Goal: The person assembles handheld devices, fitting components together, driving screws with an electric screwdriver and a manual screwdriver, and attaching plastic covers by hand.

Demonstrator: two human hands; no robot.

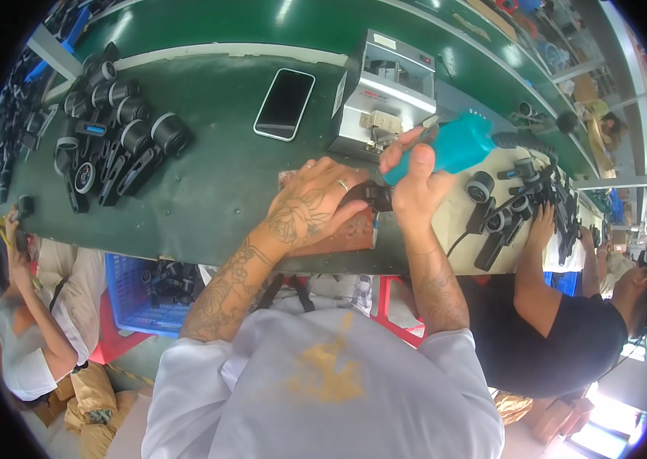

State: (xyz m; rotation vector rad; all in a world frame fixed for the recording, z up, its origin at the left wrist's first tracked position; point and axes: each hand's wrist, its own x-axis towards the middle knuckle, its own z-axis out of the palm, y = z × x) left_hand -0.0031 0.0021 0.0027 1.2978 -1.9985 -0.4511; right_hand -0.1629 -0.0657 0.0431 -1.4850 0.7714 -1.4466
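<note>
My left hand [308,200], with a ring on it, is closed around a black plastic part [375,196] that sticks out past its fingertips. The part is held over a worn reddish board [350,232] on the bench. In my right hand [420,187] is a teal electric screwdriver [463,144], gripped by its body and tilted, with a black cord leaving its upper right end. Its lower end is beside the black part; its tip is hidden by my fingers, so I cannot tell whether they touch.
A silver box-shaped machine [396,96] stands behind my right hand, left of which lies a phone [284,105]. Black round-headed devices [132,126] crowd the bench's left; more [499,210] lie right, near a co-worker [560,329]. Another person [37,329] sits left, by a blue crate [128,294].
</note>
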